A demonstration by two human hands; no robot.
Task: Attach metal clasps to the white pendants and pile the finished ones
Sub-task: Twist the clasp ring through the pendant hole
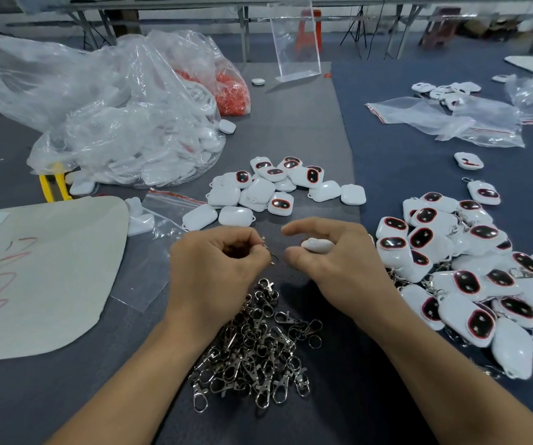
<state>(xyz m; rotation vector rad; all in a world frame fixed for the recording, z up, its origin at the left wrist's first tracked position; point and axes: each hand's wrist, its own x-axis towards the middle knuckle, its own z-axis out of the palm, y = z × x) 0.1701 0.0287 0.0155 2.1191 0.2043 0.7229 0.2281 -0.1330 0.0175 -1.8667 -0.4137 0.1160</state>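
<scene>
While your two hands meet over the middle of the worktop (291,117), each of them holds one piece. Your left hand (213,261) pinches a single metal clasp (270,253) between thumb and fingertips, and only a thin part of it shows. Your right hand (336,252) keeps one white pendant (318,245) tucked under its curled fingers, with forefinger and thumb held out toward the left hand. The pendant and the clasp are near each other but apart.

Just below your wrists, between the forearms, lies one heap of clasps (258,351), too many and too tangled to count. Behind the hands you have a loose group of pendants (258,191), about fifteen, some face up and some face down. Just to the right of the right hand is the bigger pile (470,277), with more than twenty overlapping pendants and clasps showing among them. Two full plastic bags (136,146) lie at the far left.
</scene>
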